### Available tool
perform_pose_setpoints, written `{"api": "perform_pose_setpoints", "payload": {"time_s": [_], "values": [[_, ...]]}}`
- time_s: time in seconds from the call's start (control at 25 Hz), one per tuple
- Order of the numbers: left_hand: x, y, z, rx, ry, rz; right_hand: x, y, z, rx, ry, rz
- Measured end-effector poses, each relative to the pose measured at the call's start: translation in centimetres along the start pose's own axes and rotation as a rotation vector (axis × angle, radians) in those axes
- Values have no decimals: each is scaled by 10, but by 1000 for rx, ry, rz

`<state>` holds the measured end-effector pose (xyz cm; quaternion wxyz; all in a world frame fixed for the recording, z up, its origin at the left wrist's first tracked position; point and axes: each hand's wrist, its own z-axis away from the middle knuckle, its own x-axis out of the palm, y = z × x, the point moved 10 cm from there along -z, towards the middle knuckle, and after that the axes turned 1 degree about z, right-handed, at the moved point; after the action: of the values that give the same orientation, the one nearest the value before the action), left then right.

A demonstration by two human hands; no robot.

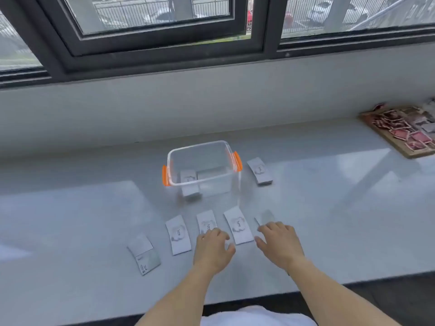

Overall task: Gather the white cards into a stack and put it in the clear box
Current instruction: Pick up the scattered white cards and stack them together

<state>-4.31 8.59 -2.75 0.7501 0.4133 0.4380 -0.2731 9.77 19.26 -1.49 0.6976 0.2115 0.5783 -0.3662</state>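
Observation:
A clear box [175, 161] with orange latches stands open on the pale counter, and one white card [188, 178] shows inside it. Several white cards lie in a row in front of the box: one [177, 234], one [206, 221] and one [239, 225]. My left hand [213, 247] rests palm down over the near end of the second card, fingers spread. My right hand [279, 242] lies palm down on a further card [264, 217], fingers apart. Another card [143, 254] lies at the near left, and one card [260, 170] lies to the right of the box.
A wooden board [386, 137] covered with red and white scraps sits at the far right of the counter [70, 220]. A grey wall and dark window frames rise behind the box. The counter's front edge runs just below my forearms.

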Motion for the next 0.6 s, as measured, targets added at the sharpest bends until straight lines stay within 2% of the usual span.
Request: {"api": "perform_pose_setpoints", "payload": {"time_s": [0.2, 0.36, 0.6], "values": [[19, 12, -7, 56, -6, -175, 7, 8, -6, 22, 1, 89], [11, 8, -24, -3, 43, -147, 5, 29, -18, 121, -37, 84], [5, 9, -53, -78, -13, -69, 16, 42, -37, 221, -200, -35]]}}
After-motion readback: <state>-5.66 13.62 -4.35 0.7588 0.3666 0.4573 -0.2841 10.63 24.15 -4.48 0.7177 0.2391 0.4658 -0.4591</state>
